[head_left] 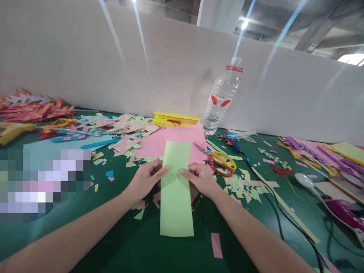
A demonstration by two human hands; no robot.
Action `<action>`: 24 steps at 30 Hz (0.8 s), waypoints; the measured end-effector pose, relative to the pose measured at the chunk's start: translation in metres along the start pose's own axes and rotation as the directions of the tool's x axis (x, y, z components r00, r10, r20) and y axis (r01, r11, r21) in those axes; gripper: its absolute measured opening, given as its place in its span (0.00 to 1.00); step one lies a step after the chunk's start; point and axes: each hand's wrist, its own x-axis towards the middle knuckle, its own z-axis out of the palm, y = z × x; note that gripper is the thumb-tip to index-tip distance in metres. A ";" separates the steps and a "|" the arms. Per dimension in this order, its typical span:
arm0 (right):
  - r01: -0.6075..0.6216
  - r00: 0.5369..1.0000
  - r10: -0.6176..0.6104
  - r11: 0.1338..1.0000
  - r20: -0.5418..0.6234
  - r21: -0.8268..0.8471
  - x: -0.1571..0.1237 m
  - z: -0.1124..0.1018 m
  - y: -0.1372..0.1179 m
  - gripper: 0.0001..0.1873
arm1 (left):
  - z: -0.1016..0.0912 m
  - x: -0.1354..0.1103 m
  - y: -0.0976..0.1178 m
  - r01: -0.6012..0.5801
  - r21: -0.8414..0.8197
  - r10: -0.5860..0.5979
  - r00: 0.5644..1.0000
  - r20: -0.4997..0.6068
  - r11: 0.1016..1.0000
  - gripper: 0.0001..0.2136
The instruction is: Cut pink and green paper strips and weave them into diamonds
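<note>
A long light-green paper strip (176, 197) lies lengthwise on the green table (119, 250) in front of me. My left hand (146, 178) rests on its left edge with the fingers pressed on the paper near the middle. My right hand (200, 178) mirrors it on the right edge, forefinger pointing inward onto the strip. Both hands pinch or press the strip; the fingertips nearly meet. A pink paper sheet (173, 142) lies under the strip's far end. Red-and-yellow scissors (218, 161) lie just right of my right hand.
A clear water bottle (220, 98) stands at the white back wall. A yellow box (173, 119), woven paper pieces (125, 142), a blue glue gun (231, 142) with black cable (273, 204), a purple-and-white tool (338, 208) and many paper scraps surround the strip.
</note>
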 end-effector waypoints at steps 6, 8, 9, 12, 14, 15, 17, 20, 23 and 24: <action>0.045 0.998 -0.046 0.999 0.035 0.020 0.000 0.002 0.000 0.30 | 0.000 0.003 0.004 0.023 -0.035 -0.023 1.000 0.003 0.999 0.18; 0.044 0.998 -0.045 0.998 0.045 0.034 0.000 0.002 0.001 0.30 | 0.000 0.004 0.005 0.032 -0.029 -0.032 0.999 0.004 0.999 0.19; 0.042 0.998 -0.043 0.999 0.047 0.035 0.000 0.002 0.002 0.30 | 0.000 0.003 0.005 0.033 -0.029 -0.033 0.999 0.004 0.999 0.19; 0.042 0.999 -0.043 0.998 0.030 0.041 0.000 0.003 0.003 0.28 | 0.001 0.003 0.005 0.034 -0.034 -0.034 0.999 0.007 0.999 0.19; 0.054 0.999 -0.053 0.996 -0.006 0.073 0.000 0.003 0.001 0.26 | 0.001 0.003 0.004 0.031 -0.035 -0.030 1.000 0.007 0.999 0.19; 0.061 0.998 -0.059 0.994 -0.025 0.090 0.000 0.003 0.000 0.25 | 0.001 0.003 0.003 0.029 -0.033 -0.029 1.000 0.008 0.999 0.19; 0.070 0.997 -0.064 0.991 -0.052 0.114 0.001 0.002 -0.002 0.23 | 0.000 0.004 0.002 0.031 -0.031 -0.031 0.999 0.009 0.999 0.19; 0.070 0.996 -0.063 0.989 -0.058 0.131 0.001 0.002 -0.002 0.21 | 0.000 0.004 0.001 0.040 -0.027 -0.040 0.999 0.005 0.999 0.19; 0.072 0.996 -0.064 0.985 -0.054 0.154 0.000 0.002 -0.001 0.20 | 0.000 0.004 0.002 0.041 -0.032 -0.041 0.999 0.000 0.999 0.19; 0.071 0.997 -0.063 0.985 -0.052 0.159 0.000 0.002 -0.001 0.19 | 0.000 0.004 0.002 0.042 -0.035 -0.042 0.999 0.000 0.998 0.19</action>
